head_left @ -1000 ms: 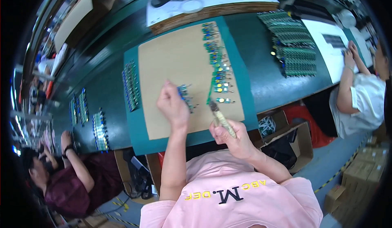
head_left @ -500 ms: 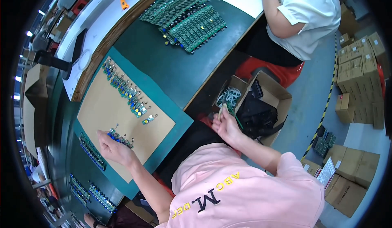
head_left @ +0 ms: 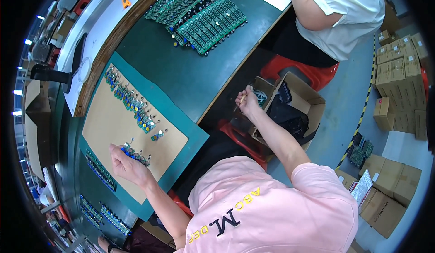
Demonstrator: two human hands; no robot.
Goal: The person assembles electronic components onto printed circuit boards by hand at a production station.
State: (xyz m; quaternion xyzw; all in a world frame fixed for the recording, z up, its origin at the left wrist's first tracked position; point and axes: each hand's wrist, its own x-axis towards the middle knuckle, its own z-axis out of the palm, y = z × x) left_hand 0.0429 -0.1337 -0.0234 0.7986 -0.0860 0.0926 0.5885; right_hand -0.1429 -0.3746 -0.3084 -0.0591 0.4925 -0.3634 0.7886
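My left hand [head_left: 129, 167] is closed on the near end of a short strip of small circuit boards [head_left: 139, 157], with blue and metal parts along it, held over the tan sheet [head_left: 102, 121]. My right hand [head_left: 247, 101] is out past the bench edge, fingers curled, above a small carton [head_left: 266, 86] of pale and green slivers [head_left: 260, 97]. A slim tan piece shows at its fingers; its kind I cannot make out. On the sheet lies a slanting row of small circuit boards [head_left: 129, 99], and one separate board [head_left: 157, 136] sits by its near end.
Stacked circuit board panels [head_left: 210, 24] lie farther along the green bench; more board strips [head_left: 100, 169] line the left. A larger carton [head_left: 312, 105] holds black items. A person in a white shirt [head_left: 346, 15] sits at the far right. An orange cutter [head_left: 125, 0] lies on the raised shelf.
My right hand has moved away from me over the small carton, and green strands near it no longer show. My left hand keeps its hold. The view has shifted slightly.
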